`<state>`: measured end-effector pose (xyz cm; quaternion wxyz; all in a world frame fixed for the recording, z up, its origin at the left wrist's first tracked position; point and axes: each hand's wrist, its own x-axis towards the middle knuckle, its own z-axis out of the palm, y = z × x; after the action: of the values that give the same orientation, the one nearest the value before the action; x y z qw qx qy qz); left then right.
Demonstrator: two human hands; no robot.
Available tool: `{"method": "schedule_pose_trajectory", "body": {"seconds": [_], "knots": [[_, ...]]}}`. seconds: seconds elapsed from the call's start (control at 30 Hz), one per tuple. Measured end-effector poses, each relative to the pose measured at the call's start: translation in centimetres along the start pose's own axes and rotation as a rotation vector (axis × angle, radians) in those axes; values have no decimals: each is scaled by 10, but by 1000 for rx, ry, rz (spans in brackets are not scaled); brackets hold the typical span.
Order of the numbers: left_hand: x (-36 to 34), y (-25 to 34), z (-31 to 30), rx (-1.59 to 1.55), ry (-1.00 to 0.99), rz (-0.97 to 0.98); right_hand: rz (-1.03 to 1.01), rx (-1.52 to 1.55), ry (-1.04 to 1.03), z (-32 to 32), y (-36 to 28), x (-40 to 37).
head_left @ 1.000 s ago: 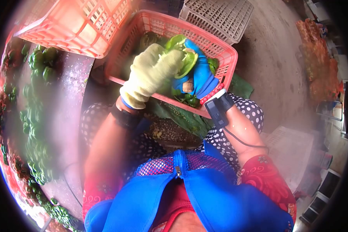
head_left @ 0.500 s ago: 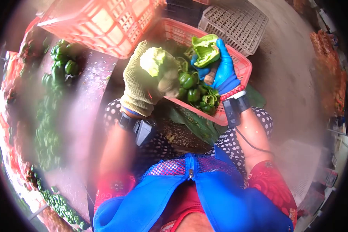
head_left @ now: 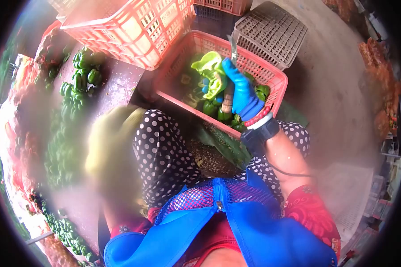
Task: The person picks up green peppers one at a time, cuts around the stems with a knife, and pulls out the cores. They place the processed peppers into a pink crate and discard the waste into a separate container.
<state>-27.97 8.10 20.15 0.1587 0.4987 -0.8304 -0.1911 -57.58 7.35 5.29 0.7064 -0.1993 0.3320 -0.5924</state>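
My right hand (head_left: 244, 91) in a blue glove is closed round a cut-open green bell pepper (head_left: 213, 66), its pale inside showing. The same hand grips a knife (head_left: 234, 48), its blade pointing up past the fingers and its wooden handle below. Both are over a pink plastic crate (head_left: 223, 128) with green bell peppers (head_left: 224, 111) and cut pieces inside. My left hand (head_left: 113, 144), in a pale yellow knit glove, is at the lower left beside my knee, near the table. Motion blur smears its fingers.
A larger pink crate (head_left: 133, 33) stands at the upper left, and an upturned grey crate (head_left: 269, 33) at the upper right. Whole green peppers (head_left: 81, 75) lie in rows on the table (head_left: 116, 82) to the left. Green leaves (head_left: 229, 149) lie below the crate.
My left hand has dropped down and left, away from the crate; the pale green pepper piece it held no longer shows. My right hand has shifted slightly left and down with the pepper.
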Motion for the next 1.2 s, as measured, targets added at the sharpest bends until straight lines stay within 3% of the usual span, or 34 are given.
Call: {"method": "schedule_pose_trajectory", "body": {"seconds": [0.03, 0.07, 0.1, 0.13, 0.2, 0.37, 0.5, 0.6, 0.63, 0.73, 0.77, 0.87, 0.93, 1.0, 1.03, 1.07, 1.1, 1.13, 1.2], "knots": [[19, 11, 12, -237, -97, -37, -17, -94, 5, -6, 4, 0], [37, 36, 21, -484, -258, -248, -63, -160, 0, -5, 3, -1], [53, 16, 53, -566, -285, 142, -110, -225, -3, -5, 2, -2], [69, 44, 59, -722, -415, -181, -183, -262, -13, 3, 0, -4], [92, 37, 103, -907, -496, -33, -237, -324, 3, 1, 3, -1], [119, 33, 127, -1050, -663, -239, -332, -340, 141, -18, 10, 8], [110, 46, 154, -1135, -318, -272, -366, -411, 212, -20, 10, 14], [107, 39, 175, -389, 126, 293, -64, -279, 290, -6, 8, 5], [106, 37, 177, -304, 204, 391, -29, 35, 226, -12, 27, 16], [109, 29, 179, -180, 374, 448, 123, 454, 64, 12, 24, 10], [107, 27, 175, -354, 439, 443, 92, 360, 79, 21, 17, 7], [92, 22, 143, -1110, 288, -172, 59, 88, 135, 17, 7, 4], [77, 17, 87, -1244, 337, -345, 43, -70, 243, 2, 14, 17], [48, -16, 43, -975, 365, -275, 25, -352, 325, -12, 16, 29], [26, -34, 23, -1006, 323, -406, -15, -466, 327, -18, 19, 33], [3, -56, 1, -567, 201, -382, -114, -511, 233, -30, 23, 40], [-26, -76, -11, -190, 127, -331, -145, -343, 171, -59, 38, 53], [-54, -94, -25, 185, 14, -304, 4, -171, 255, -71, 41, 60], [-85, -104, -49, 283, -473, -704, 190, -116, 380, -74, 38, 60]]}}
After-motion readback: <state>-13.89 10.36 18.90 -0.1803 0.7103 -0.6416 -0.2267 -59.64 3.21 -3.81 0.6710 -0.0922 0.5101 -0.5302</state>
